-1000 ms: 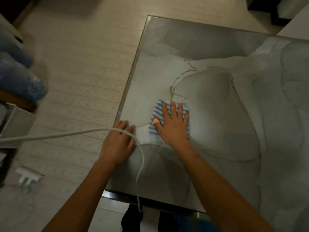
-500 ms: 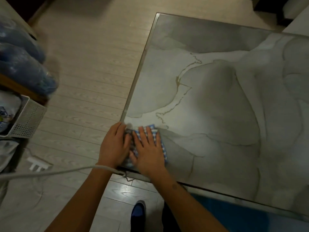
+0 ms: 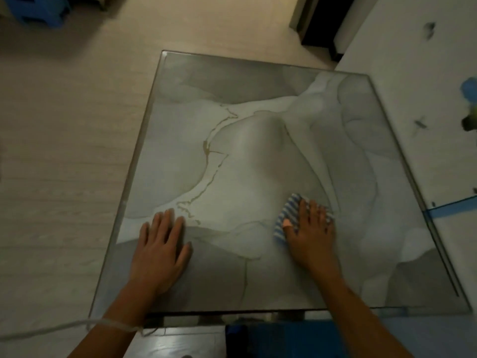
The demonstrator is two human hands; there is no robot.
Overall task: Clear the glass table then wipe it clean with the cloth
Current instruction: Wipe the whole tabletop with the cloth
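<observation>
**Both palms flat on the glass bench**

We press our right hand [image 3: 311,229], fingers spread, on the striped cloth [image 3: 289,215] at the near right of the bench [image 3: 258,156]. Our left hand [image 3: 161,245] lies flat near the left edge, fingers straight and together, holding nothing.

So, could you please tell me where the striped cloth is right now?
In the head view, the striped cloth lies on the glass table, right of centre toward the near edge, pressed flat under the right hand; the left hand rests apart, near the left edge.
</observation>
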